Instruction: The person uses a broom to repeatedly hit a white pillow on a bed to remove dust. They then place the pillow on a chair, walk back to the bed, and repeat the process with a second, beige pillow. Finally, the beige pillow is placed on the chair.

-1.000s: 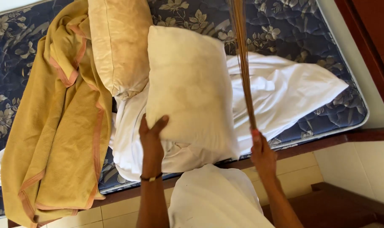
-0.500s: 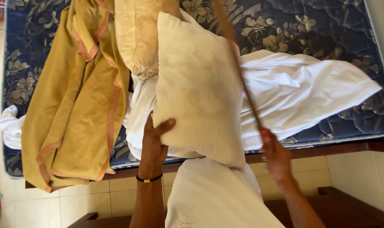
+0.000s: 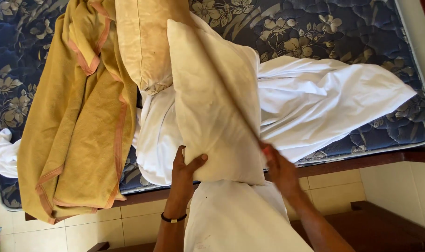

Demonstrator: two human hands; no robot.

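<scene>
Cream pillow (image 3: 217, 102) now stands nearer, both hands gripping its lower corners, left hand (image 3: 184, 169), right hand (image 3: 279, 167), above the case (image 3: 236, 217); stick gone.

The right hand (image 3: 280, 170) is blurred, and its fingertips are lost behind the lower edge of the cream pillow (image 3: 217, 102), so how it grips cannot be told; the left hand (image 3: 184, 170) shows only its back and thumb, its fingers tucked under the same pillow. The white pillowcase (image 3: 240, 219) below is cut off by the bottom edge, as are both forearms. The stained pillow (image 3: 145, 42) and yellow blanket (image 3: 77, 116) run off the top edge, and the blanket, pillows and white sheet (image 3: 324, 102) hide much of the mattress (image 3: 343, 32).
</scene>
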